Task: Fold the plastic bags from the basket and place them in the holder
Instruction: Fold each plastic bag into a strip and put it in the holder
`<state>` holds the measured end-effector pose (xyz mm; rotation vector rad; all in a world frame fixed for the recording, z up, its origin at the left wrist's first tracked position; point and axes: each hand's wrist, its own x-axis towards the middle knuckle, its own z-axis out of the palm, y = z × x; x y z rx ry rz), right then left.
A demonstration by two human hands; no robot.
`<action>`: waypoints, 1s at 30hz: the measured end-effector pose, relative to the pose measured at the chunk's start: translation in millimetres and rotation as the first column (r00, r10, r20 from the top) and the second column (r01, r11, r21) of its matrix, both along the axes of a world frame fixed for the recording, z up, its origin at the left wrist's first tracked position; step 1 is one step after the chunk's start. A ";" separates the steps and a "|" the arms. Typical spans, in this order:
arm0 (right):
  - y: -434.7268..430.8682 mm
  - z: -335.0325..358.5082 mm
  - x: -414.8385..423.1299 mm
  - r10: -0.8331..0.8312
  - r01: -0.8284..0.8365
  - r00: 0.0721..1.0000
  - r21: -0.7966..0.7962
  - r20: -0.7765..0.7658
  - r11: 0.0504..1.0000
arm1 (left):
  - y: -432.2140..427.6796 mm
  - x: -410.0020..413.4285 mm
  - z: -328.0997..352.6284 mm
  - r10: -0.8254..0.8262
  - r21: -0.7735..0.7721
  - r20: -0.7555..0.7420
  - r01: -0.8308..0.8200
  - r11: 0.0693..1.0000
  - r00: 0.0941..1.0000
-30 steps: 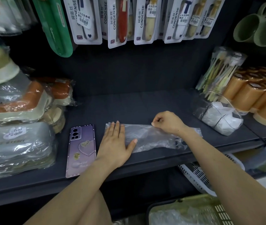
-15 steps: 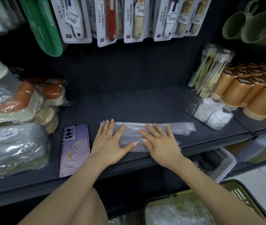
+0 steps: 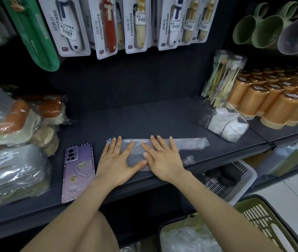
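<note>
A clear plastic bag point(image 3: 190, 142) lies folded into a long flat strip on the dark shelf point(image 3: 144, 117). My left hand point(image 3: 116, 159) presses flat on its left part, fingers straight. My right hand point(image 3: 164, 157) lies flat beside it on the strip's middle, thumbs nearly touching. The strip's right end sticks out free past my right hand. A clear holder point(image 3: 223, 122) with folded white bags stands at the right of the shelf. The green basket point(image 3: 264, 222) with crumpled clear bags point(image 3: 186, 239) sits on the floor at lower right.
A purple phone point(image 3: 78, 170) lies left of my left hand. Wrapped packages point(image 3: 12, 160) fill the shelf's left side. Orange cups point(image 3: 279, 102) and a bundle of toothbrushes point(image 3: 222, 79) stand at the right. A white basket point(image 3: 235, 180) sits on the lower shelf.
My right hand let go of the bag's top edge and came down flat on the strip, next to the left hand. The bag now lies smoother and flatter.
</note>
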<state>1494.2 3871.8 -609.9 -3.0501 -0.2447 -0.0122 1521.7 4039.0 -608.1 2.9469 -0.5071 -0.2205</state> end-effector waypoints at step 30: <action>-78.8 12.4 -66.4 -0.052 -0.064 0.957 0.384 0.284 0.921 | 26.3 -26.0 6.1 -0.225 -0.478 0.231 0.312 0.821 0.947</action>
